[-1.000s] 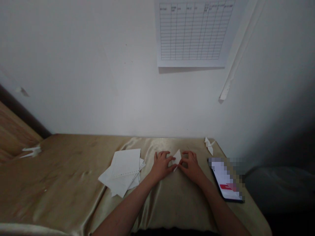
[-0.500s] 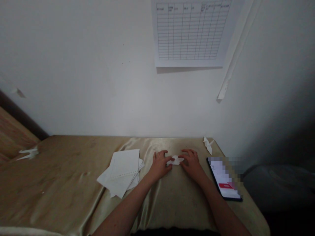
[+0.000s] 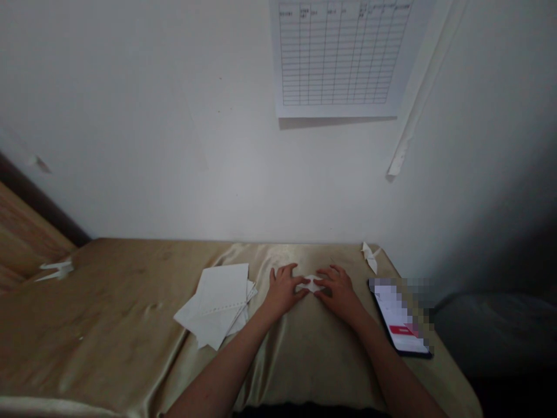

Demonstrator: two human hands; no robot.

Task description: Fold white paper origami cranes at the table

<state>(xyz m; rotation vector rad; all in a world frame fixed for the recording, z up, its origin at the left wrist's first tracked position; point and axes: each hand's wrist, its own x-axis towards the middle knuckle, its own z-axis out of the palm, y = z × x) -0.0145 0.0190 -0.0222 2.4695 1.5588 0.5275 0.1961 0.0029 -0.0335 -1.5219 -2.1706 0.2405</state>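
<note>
A small piece of folded white paper (image 3: 311,283) lies low over the cloth, between my two hands. My left hand (image 3: 285,290) pinches its left end with thumb and forefinger, the other fingers raised and curled. From the other side my right hand (image 3: 337,290) grips the right end in the same way. My fingers cover much of the paper, so its exact folded shape is hard to make out. To the left of my left hand lies a loose pile of white paper sheets (image 3: 221,290), one with a perforated edge.
A shiny gold cloth (image 3: 122,302) covers the table. On the right lies a phone (image 3: 400,319) with a lit screen, and behind it a folded paper piece (image 3: 369,258). A white paper scrap (image 3: 56,269) sits far left. A printed chart (image 3: 337,58) hangs on the wall.
My hands have drawn slightly closer together on the paper, and less of it shows between the fingers. The whole view has shifted a little.
</note>
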